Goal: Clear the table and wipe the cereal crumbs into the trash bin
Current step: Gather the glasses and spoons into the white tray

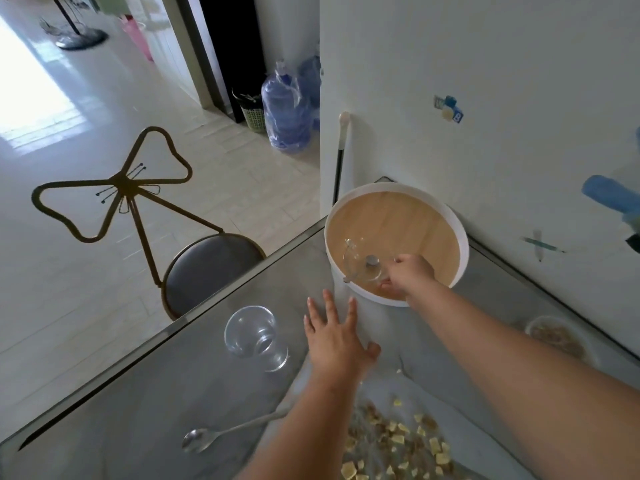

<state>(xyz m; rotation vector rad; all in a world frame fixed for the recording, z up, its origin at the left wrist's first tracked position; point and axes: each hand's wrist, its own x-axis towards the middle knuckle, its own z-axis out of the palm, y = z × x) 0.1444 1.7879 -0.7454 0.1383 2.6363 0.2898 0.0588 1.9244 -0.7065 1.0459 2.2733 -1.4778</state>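
Observation:
On the grey marble table (173,393), a round white tray (464,244) with a wooden floor stands at the far corner. My right hand (410,273) grips a clear glass cup (363,263) that lies on its side inside the tray. My left hand (337,336) hovers flat with spread fingers over the table, just in front of the tray. A second clear glass (256,337) stands left of that hand. A metal spoon (211,436) lies near the front left. Yellow and brown cereal crumbs (398,441) are scattered at the front. A bowl of cereal (557,336) sits at the right, partly behind my right arm.
A metal chair (204,268) with a butterfly back stands against the table's left edge. A mesh trash bin (251,110) and water jugs (287,112) are by the far doorway. A white wall (485,81) borders the table behind the tray.

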